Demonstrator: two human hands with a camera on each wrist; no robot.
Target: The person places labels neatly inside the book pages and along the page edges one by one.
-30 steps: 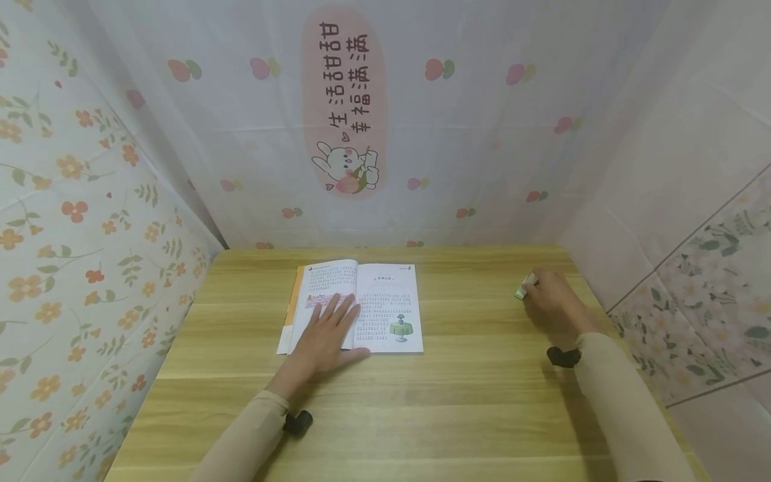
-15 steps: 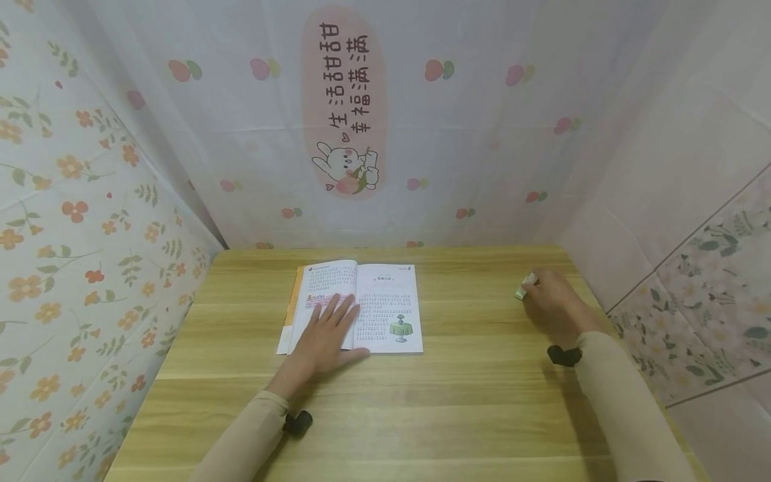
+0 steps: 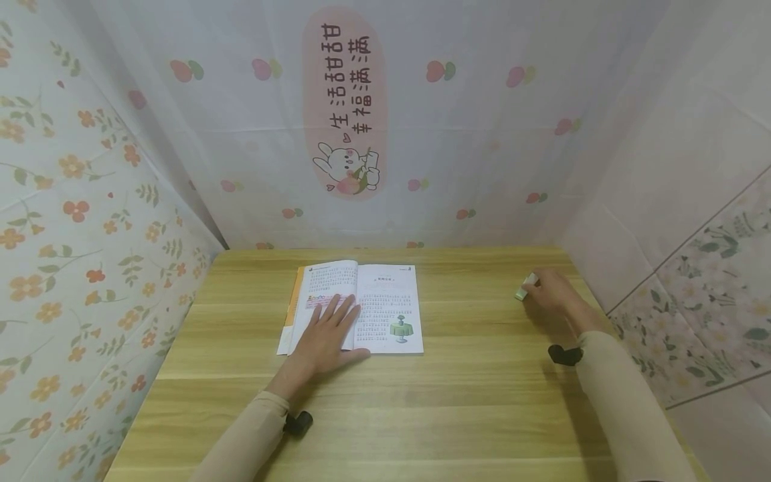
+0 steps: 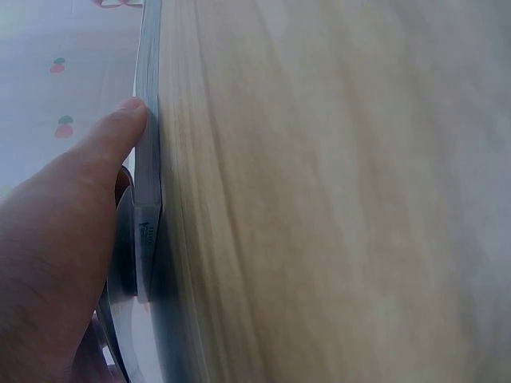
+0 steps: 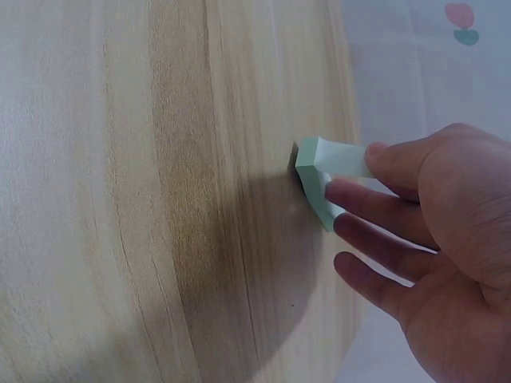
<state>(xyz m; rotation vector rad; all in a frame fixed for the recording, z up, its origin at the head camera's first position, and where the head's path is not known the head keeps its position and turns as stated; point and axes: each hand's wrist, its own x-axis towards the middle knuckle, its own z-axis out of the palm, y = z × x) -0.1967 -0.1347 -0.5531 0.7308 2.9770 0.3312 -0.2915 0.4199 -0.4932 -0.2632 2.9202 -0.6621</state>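
Observation:
An open book (image 3: 385, 284) with printed text and a green table picture lies at the left of the tabletop. My left hand (image 3: 328, 341) rests on it with spread fingers, mostly over the left page and the fold. In the left wrist view the thumb of the left hand (image 4: 60, 207) touches the book's edge (image 4: 147, 171). Toward the far right, my right hand (image 3: 554, 294) pinches a small pale green piece (image 3: 523, 290) between thumb and forefinger. The right wrist view shows this piece (image 5: 339, 158) with a thicker end against the wood, the other fingers of the right hand (image 5: 455, 231) loosely bent.
The wooden table (image 3: 385, 415) has a patterned white curtain (image 3: 458, 167) behind it. A floral cloth (image 3: 90, 221) hangs on the left side, and a pale panel with flowers (image 3: 705, 301) stands close to the right edge.

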